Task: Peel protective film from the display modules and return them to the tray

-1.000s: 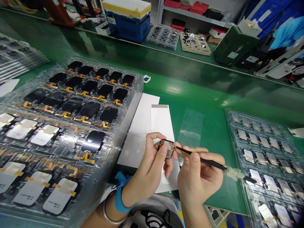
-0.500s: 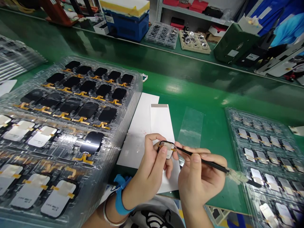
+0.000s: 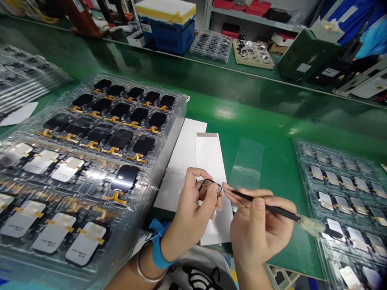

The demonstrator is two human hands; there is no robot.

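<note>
Between thumb and fingers, my left hand (image 3: 195, 209) pinches a small display module (image 3: 208, 185), a rounded panel with a dark rim and a pale back. Much of it is covered by the thumb. My right hand (image 3: 261, 225) grips a slim black tool (image 3: 266, 205) like tweezers or a spudger, with greenish tape wrapped round its rear part. Its tip points left at the module, a small gap away. Under both hands lies a white card strip (image 3: 208, 153) with a grey end, on top of white paper (image 3: 177, 177).
To the left stands a stack of clear trays (image 3: 169, 155) holding several display modules, some black side up, some white. Another clear tray (image 3: 305, 177) with modules lies right. A transparent film (image 3: 248, 161) rests on the green bench. Behind, a shelf carries a blue box (image 3: 169, 34).
The tool's tip has come away from the module and moved slightly right with my right hand. My left thumb now covers more of the module, which has tilted. The view has shifted a little.
</note>
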